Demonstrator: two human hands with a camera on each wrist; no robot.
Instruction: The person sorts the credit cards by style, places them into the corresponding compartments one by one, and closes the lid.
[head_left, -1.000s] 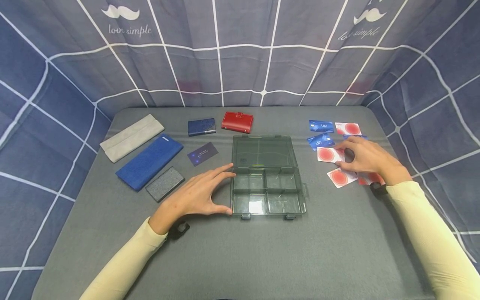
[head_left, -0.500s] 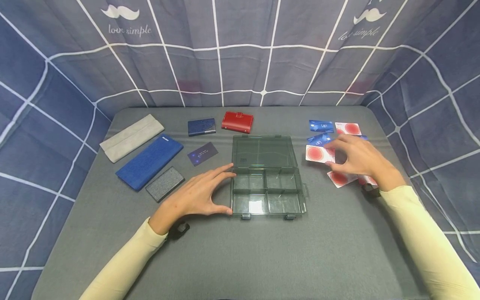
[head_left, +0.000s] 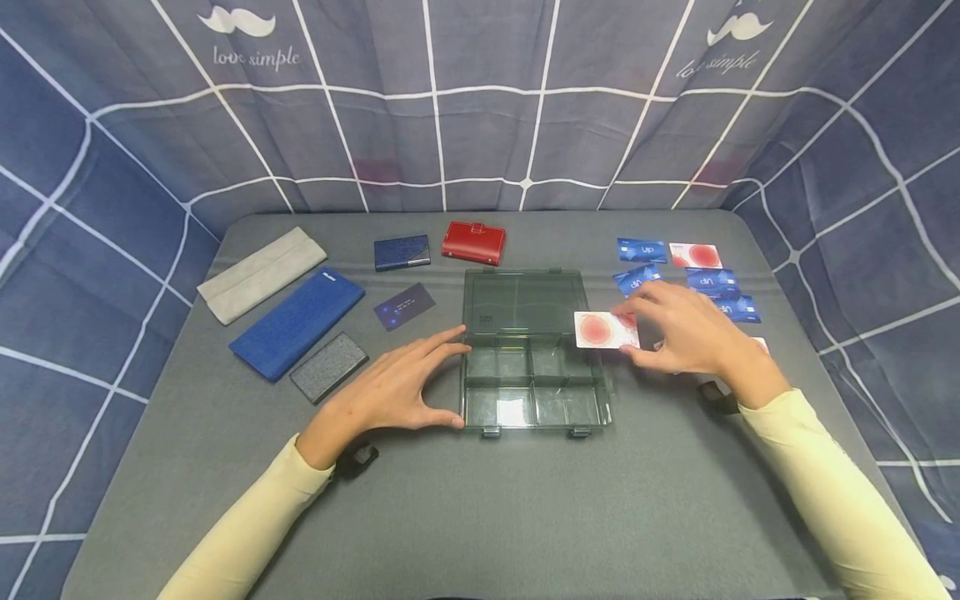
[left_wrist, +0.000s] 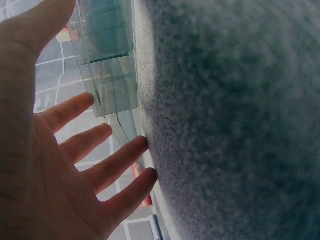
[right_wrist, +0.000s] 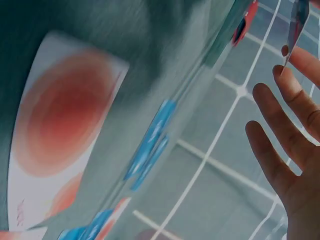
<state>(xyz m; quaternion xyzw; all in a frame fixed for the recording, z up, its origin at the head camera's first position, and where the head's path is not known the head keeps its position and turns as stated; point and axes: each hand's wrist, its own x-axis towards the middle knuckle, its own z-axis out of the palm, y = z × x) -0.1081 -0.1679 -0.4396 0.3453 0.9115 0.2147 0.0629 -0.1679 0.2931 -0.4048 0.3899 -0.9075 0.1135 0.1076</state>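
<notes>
A white card with a red circle pattern (head_left: pixel 597 330) is pinched between the thumb and fingers of my right hand (head_left: pixel 686 329). It overlaps the right side of the green see-through divider box (head_left: pixel 558 404), whose lid (head_left: pixel 525 302) lies folded back. In the right wrist view the card (right_wrist: pixel 298 25) shows edge-on at the fingertips. My left hand (head_left: pixel 393 387) rests along the box's left side, fingers spread and straight, thumb at the front corner. The left wrist view shows these fingers (left_wrist: pixel 120 162) beside the box wall (left_wrist: pixel 117 85).
Several blue cards (head_left: pixel 712 282) and a red-and-white card (head_left: pixel 695 255) lie at the right. At the left are a grey case (head_left: pixel 262 275), a blue wallet (head_left: pixel 297 322), a dark grey holder (head_left: pixel 330 367) and a purple card (head_left: pixel 405 307). A red wallet (head_left: pixel 474 242) and navy holder (head_left: pixel 402 252) sit behind.
My right hand has lifted the red-and-white card from among the cards and carried it left to the box's edge. The left hand has stayed in place.
</notes>
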